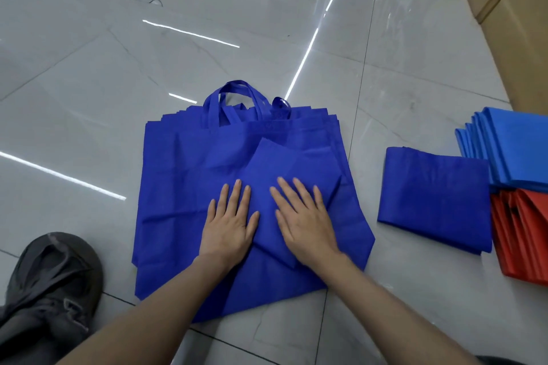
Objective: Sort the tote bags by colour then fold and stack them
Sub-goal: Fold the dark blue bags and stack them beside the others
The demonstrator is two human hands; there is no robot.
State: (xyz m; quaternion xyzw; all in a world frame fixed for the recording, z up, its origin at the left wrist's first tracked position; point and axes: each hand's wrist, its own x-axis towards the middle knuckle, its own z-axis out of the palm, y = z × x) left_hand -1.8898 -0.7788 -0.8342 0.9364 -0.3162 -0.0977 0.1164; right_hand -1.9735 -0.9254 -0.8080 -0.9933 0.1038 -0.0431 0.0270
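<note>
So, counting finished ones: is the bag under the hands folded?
Folded: the bag, a compact packet atop the spread pile, under left hand and right hand.

folded blue tote bag (284,163), atop flat blue pile (178,181)

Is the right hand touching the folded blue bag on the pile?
Touching. The head view shows the right hand pressing flat, fingers straight, on the folded blue bag.

One view only: head-worn, wide-angle. It is looking forward and steeply down onto the tiled floor (89,83), sitting close above it. The left hand (226,224) and right hand (305,222) are lying near frame centre, forearms crossing the bottom edge.
</note>
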